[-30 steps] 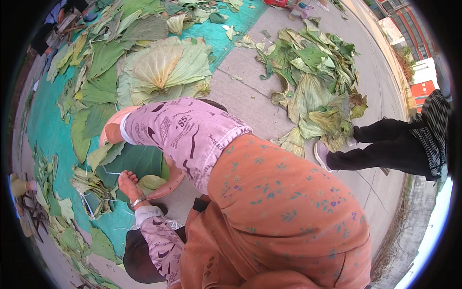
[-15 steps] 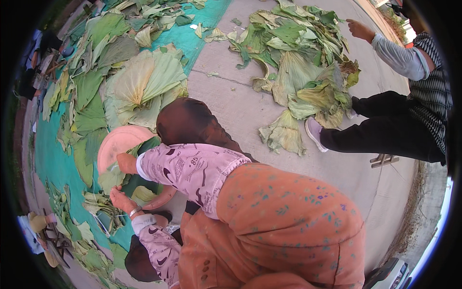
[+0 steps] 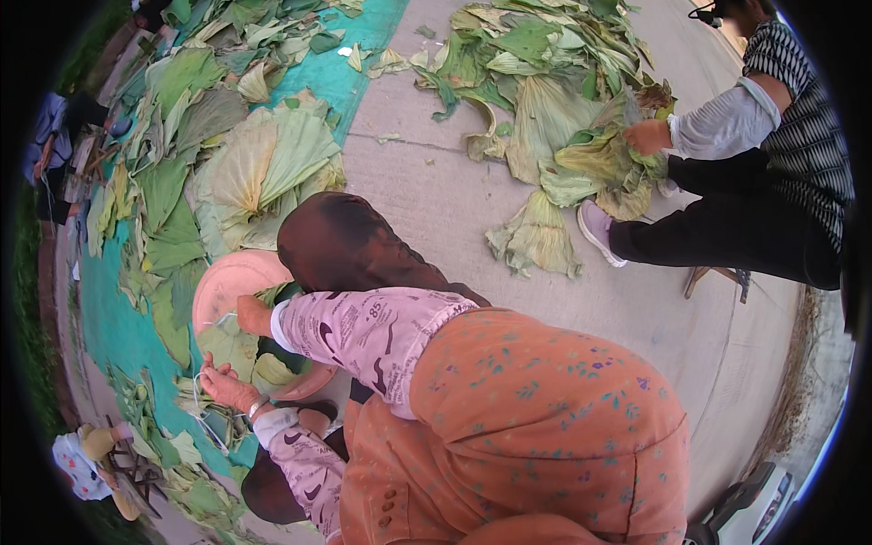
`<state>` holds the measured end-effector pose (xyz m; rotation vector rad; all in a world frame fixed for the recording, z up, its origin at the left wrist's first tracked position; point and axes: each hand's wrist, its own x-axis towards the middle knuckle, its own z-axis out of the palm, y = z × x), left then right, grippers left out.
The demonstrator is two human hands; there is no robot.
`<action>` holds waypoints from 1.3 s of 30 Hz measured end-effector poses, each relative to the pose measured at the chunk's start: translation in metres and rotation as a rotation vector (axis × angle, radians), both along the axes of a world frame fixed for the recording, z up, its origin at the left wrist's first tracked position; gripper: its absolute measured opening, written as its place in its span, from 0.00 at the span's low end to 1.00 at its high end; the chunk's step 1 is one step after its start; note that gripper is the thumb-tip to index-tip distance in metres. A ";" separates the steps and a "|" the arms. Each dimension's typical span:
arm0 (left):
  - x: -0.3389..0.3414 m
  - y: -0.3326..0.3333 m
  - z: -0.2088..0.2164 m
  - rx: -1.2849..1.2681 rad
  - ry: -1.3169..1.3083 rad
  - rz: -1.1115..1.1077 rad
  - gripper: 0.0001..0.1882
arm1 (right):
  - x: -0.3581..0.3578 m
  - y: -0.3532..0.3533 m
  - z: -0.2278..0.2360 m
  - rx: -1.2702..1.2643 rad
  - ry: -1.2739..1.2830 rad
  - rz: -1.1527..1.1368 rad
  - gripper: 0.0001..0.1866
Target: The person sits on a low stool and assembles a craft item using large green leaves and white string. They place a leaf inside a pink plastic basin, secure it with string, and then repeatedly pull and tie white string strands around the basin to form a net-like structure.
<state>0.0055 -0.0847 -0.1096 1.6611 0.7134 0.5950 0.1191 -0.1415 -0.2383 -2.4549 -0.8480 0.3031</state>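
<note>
White string (image 3: 218, 321) shows at the fingers of my right hand (image 3: 254, 316), which are closed on it. Below it, my left hand (image 3: 227, 387) has curled fingers with another stretch of the string trailing from them toward the green sheet. Between the hands lies a folded pale-green leaf (image 3: 229, 351), large and dried-looking, over a pink round basin (image 3: 238, 272). Darker green leaf and a yellowish folded leaf (image 3: 272, 371) sit beside it in the basin. The basin stands between my knees. The fingertips and the exact run of the string are too small to make out.
Large leaves (image 3: 272, 163) cover much of a green sheet (image 3: 100, 309) on the left. Another leaf heap (image 3: 554, 118) lies on the concrete. A person on the right (image 3: 781, 182) bends, one hand at that heap. Other people sit along the left edge.
My hands have moved slightly apart, and string now shows at the right one. The person on the right has lowered a raised hand onto the leaf heap. The view has shifted slightly.
</note>
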 end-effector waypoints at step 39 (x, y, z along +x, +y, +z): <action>0.018 0.011 -0.094 -0.167 0.219 -0.240 0.09 | -0.056 -0.010 0.112 0.387 -0.228 0.033 0.06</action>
